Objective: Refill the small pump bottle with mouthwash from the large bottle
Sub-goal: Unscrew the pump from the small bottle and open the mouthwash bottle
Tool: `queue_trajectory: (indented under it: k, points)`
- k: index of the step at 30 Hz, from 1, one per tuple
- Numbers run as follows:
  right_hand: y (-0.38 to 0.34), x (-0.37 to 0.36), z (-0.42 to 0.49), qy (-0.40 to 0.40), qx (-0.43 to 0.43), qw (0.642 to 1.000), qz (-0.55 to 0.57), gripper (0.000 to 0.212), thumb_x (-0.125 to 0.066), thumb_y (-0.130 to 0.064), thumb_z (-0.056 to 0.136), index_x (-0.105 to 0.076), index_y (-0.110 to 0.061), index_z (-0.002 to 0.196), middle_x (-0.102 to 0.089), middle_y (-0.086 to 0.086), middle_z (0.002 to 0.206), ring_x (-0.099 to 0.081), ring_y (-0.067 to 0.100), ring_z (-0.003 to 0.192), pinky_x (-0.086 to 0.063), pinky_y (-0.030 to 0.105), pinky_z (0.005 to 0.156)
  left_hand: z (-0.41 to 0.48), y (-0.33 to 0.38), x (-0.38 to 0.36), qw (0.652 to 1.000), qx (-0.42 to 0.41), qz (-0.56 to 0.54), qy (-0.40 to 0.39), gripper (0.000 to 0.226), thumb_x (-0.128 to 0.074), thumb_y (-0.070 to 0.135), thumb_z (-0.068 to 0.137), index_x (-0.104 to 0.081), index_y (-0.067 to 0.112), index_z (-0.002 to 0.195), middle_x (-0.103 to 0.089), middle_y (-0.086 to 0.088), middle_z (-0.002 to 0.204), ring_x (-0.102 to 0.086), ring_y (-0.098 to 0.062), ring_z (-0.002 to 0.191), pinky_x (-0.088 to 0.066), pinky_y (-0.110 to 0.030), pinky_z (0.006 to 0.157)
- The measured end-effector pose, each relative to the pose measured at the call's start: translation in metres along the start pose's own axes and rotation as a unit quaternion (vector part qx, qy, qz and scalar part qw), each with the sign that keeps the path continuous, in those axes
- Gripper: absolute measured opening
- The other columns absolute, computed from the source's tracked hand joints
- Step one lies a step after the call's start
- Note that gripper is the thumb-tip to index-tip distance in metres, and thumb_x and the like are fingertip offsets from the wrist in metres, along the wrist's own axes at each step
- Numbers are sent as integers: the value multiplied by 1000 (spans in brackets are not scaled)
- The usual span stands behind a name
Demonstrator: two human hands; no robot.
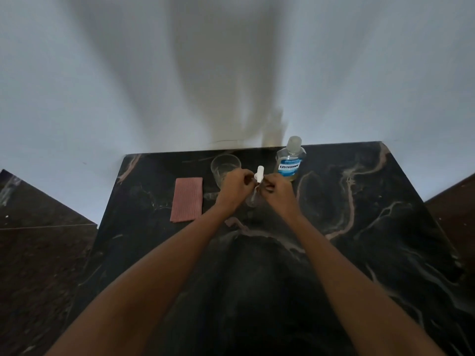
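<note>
Left hand (232, 186), right hand (279, 189) both pinch small pump bottle (253, 199) | long axis upright | pump head (259, 173) uppermost

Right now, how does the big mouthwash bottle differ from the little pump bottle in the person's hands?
The large bottle is much bigger than the small pump bottle. The large bottle stands untouched on the table; the small pump bottle is gripped by the left hand and right hand. The large bottle has a blue label and clear cap; the small pump bottle has a white pump top. Both look clear.
</note>
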State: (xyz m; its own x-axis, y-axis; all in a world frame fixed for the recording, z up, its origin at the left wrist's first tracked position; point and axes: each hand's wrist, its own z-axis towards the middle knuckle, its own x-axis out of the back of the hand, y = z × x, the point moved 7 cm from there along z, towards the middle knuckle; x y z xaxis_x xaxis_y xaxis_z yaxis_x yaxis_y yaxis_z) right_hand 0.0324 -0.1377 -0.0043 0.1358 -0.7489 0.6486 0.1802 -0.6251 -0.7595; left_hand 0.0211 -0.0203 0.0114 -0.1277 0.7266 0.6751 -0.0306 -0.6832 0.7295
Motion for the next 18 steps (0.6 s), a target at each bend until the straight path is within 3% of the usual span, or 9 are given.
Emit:
queue_trajectory:
  k: [4,7,9,15,18]
  points:
    - [2,2,-28,-3,-3,999,42,25,-62,-6,84,-59,2,108,-60,17,111,-58,21,99,-48,26,88,-30,8,0,1000,-14,-16,1,21,-61,11,84,-63,-1,102,-67,-17,96,-61,-20,86,-50,-28,81]
    - [4,2,-47,1,1,998,63,25,-64,-7,82,-60,0,105,-59,12,106,-54,7,85,-44,4,74,-50,10,0,1000,-11,-22,5,21,-62,12,83,-64,1,101,-67,-16,95,-62,-20,86,-52,-34,81]
    - [6,1,-58,-3,2,998,57,24,-65,-6,81,-62,0,103,-60,11,103,-51,6,83,-38,-3,69,-62,7,-2,1000,-5,-23,1,21,-63,13,83,-64,2,101,-67,-15,95,-62,-19,87,-52,-35,81]
    - [14,-9,-82,-38,-1,996,78,26,-68,0,77,-63,1,102,-59,10,101,-54,3,80,-40,-3,69,-91,-2,-10,1000,5,-22,-15,18,-64,13,82,-64,5,98,-66,-11,94,-62,-16,84,-53,-34,80]
    - [19,-12,-90,-33,-8,995,93,24,-68,-1,76,-65,0,100,-61,10,99,-55,3,78,-41,-1,69,-101,-7,-14,999,18,-28,-14,18,-65,15,81,-65,7,97,-67,-9,94,-60,-10,80,-51,-19,73]
